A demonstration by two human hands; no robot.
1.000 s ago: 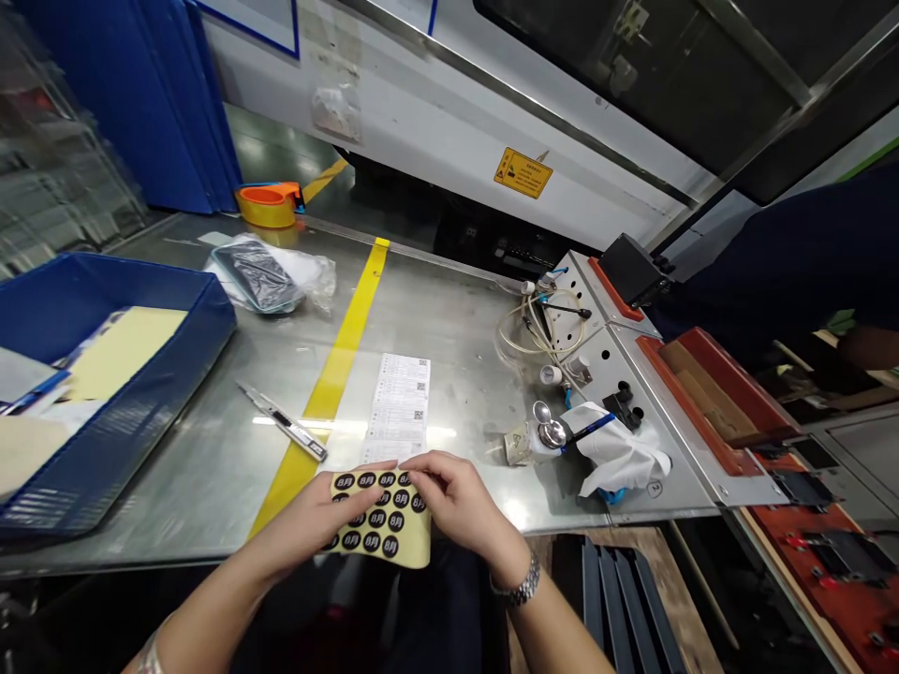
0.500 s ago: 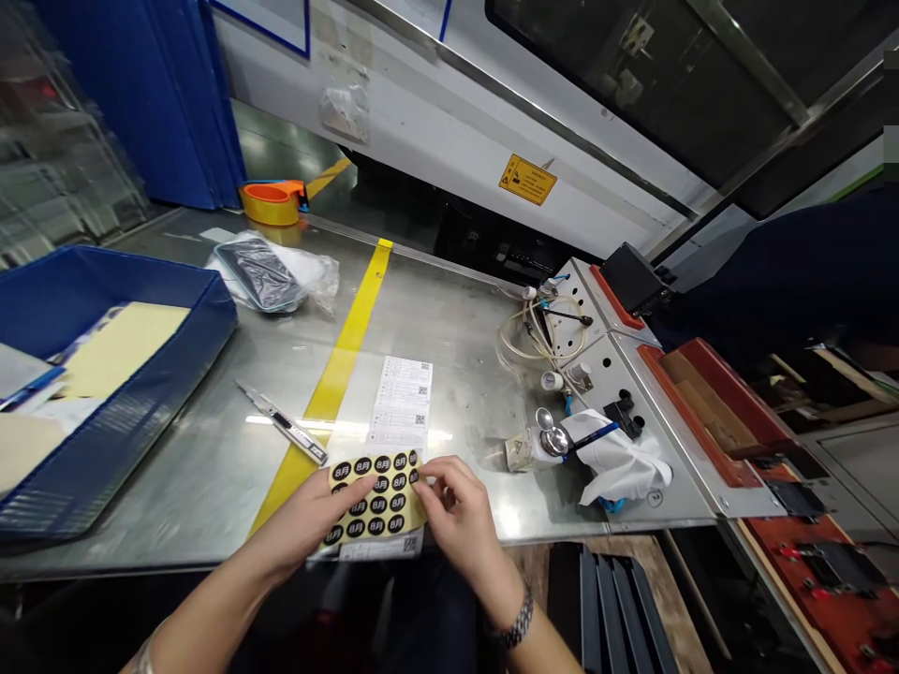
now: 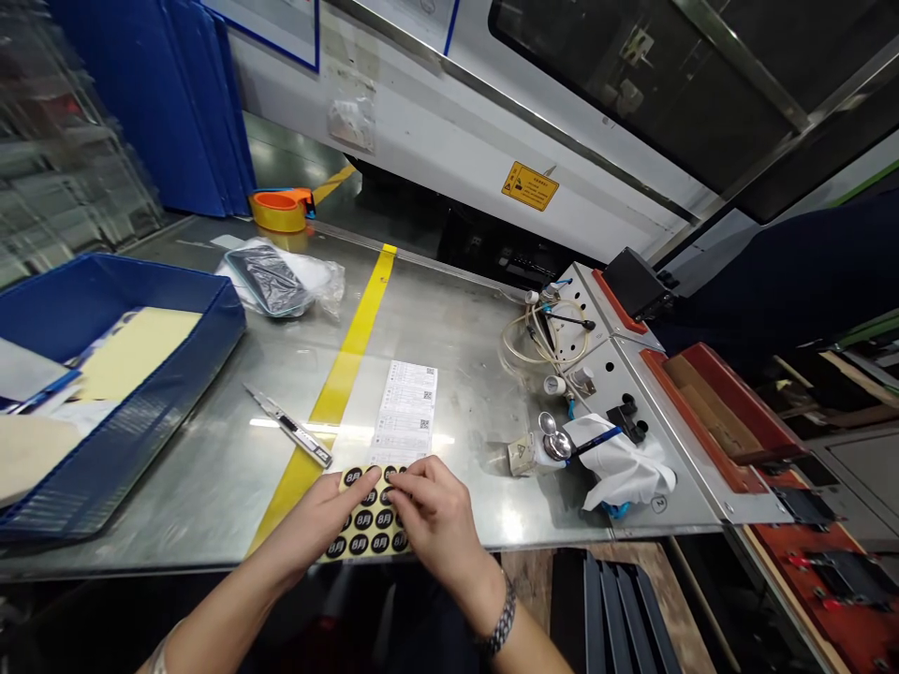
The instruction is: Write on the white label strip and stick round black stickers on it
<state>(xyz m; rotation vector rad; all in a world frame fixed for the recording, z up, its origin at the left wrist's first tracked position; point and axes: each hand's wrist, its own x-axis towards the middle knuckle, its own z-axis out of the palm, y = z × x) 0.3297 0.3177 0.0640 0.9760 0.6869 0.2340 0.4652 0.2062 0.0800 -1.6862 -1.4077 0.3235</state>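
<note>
My left hand [image 3: 319,515] grips the left side of a yellow sticker sheet [image 3: 370,532], its thumb lying across the top. Rows of round black stickers with white "8月" print cover the sheet. My right hand [image 3: 434,510] is over the sheet's right part, thumb and forefinger pinched together at a sticker in the upper rows. Whatever lies between those fingertips is hidden. Just beyond the sheet, a strip of white printed labels [image 3: 405,412] with square codes lies flat on the metal table. A utility knife [image 3: 289,426] with its blade out rests left of the labels.
A blue bin [image 3: 169,384] with papers stands at the left. Farther back are a bagged flat item [image 3: 271,276] and a tape dispenser [image 3: 281,211]. Tubing [image 3: 523,342], a white cloth [image 3: 618,463] and a pen [image 3: 596,440] are at the right. Yellow tape [image 3: 351,346] crosses the table.
My right hand has shifted left from the sheet's right edge to over its stickers, covering more of them. My left hand still holds the sheet. The view has shifted slightly.
</note>
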